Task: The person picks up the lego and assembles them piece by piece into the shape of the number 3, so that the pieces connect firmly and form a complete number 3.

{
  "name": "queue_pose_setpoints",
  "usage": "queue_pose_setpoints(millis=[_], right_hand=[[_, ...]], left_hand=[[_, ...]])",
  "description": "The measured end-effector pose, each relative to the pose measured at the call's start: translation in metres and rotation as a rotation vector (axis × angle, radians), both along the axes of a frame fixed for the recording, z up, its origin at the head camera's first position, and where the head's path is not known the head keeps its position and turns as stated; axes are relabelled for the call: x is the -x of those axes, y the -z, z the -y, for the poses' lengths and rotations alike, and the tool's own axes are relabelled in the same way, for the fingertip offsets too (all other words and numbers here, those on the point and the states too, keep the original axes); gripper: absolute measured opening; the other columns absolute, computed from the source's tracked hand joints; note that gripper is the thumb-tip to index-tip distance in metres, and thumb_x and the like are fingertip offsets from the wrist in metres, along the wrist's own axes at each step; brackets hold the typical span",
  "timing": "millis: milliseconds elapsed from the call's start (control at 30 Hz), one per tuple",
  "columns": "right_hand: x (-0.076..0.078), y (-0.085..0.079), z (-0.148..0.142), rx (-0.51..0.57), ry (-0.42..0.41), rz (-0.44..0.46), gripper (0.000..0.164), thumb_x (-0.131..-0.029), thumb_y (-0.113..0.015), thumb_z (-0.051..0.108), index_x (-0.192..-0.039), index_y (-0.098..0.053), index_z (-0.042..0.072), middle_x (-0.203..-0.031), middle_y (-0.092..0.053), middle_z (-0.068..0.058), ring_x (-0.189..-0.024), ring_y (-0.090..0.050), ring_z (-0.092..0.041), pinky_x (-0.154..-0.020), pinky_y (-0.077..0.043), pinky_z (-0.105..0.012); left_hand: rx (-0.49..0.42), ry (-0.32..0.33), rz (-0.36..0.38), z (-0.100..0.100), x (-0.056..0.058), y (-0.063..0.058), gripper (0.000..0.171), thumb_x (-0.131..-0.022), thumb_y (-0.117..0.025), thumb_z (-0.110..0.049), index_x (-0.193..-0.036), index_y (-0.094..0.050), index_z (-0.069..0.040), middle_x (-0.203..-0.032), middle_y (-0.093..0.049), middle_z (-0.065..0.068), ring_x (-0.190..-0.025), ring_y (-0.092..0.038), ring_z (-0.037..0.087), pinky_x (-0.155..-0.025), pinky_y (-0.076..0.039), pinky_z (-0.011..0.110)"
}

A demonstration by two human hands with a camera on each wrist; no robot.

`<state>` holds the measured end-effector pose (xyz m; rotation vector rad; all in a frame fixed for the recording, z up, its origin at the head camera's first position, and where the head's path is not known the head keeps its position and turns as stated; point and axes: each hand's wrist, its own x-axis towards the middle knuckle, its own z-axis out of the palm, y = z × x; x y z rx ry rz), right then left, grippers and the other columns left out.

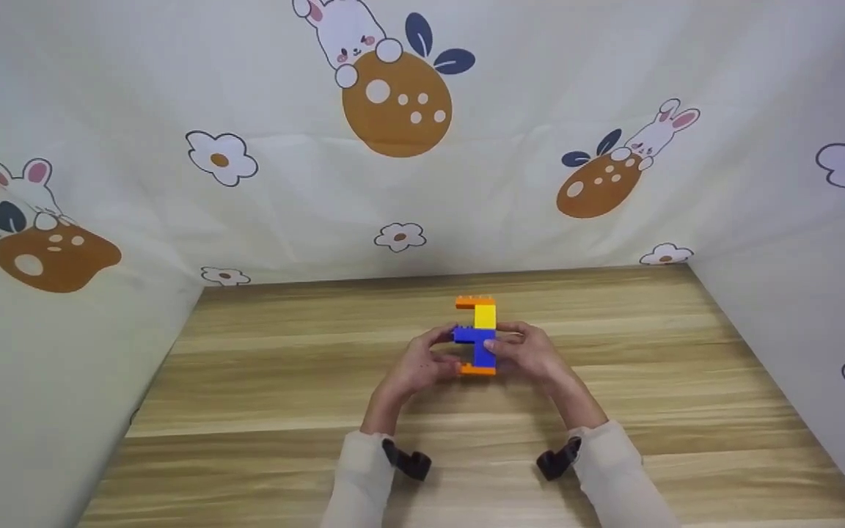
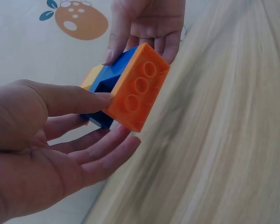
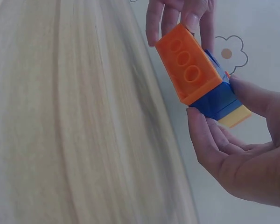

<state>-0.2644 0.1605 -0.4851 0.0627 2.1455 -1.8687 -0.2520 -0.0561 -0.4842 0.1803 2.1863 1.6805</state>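
Both hands hold one stack of toy building bricks (image 1: pixel 484 355) over the table. In the head view it has an orange brick (image 1: pixel 474 301) at the far end, a yellow brick (image 1: pixel 485 317) below that, blue bricks in the middle and another orange brick (image 2: pixel 147 95) at the near end. This near brick shows its hollow underside with three round tubes in both wrist views. My left hand (image 1: pixel 421 364) grips the stack from the left, thumb at the near orange brick. From the right, my right hand (image 1: pixel 535 355) pinches the blue part (image 3: pixel 217 100) between thumb and fingers.
The wood-grain table (image 1: pixel 283 396) spreads out under the hands. Pale cloth walls (image 1: pixel 305 198) printed with rabbits, fruit and flowers stand at its back and both sides. A black wrist mount (image 1: pixel 409 462) sits at the left cuff, another (image 1: pixel 559 460) at the right.
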Motion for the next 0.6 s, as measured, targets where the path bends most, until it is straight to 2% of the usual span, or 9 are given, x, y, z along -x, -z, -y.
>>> queue_pose_setpoints(millis=[267,433,600], right_hand=[[0.003,0.008,0.004,0.066,-0.012,0.032,0.059,-0.094,-0.068,0.007,-0.146,-0.043,-0.006,-0.139,-0.056,-0.031,-0.106,-0.069,-0.023,-0.093,-0.058,-0.042],[0.003,0.015,0.006,0.102,-0.030,0.036,0.064,-0.092,-0.068,0.001,-0.148,-0.039,-0.008,-0.142,-0.052,-0.033,-0.108,-0.068,-0.024,-0.093,-0.058,-0.040],[0.002,0.018,0.006,0.080,-0.035,0.024,0.064,-0.089,-0.070,-0.002,-0.147,-0.043,-0.004,-0.142,-0.054,-0.030,-0.110,-0.067,-0.022,-0.093,-0.058,-0.034]], left_hand=[[0.005,-0.003,-0.022,0.004,0.001,0.005,0.067,-0.091,-0.066,0.005,-0.152,-0.041,-0.010,-0.150,-0.049,0.018,-0.122,-0.063,0.031,-0.099,-0.056,0.041],[0.061,-0.020,0.004,0.006,0.002,0.009,0.066,-0.091,-0.067,0.001,-0.151,-0.042,-0.010,-0.150,-0.050,0.017,-0.121,-0.063,0.028,-0.101,-0.054,0.043],[0.091,-0.034,0.012,0.005,0.004,0.011,0.068,-0.091,-0.068,-0.001,-0.153,-0.039,-0.006,-0.149,-0.050,0.019,-0.117,-0.064,0.026,-0.101,-0.054,0.041]])
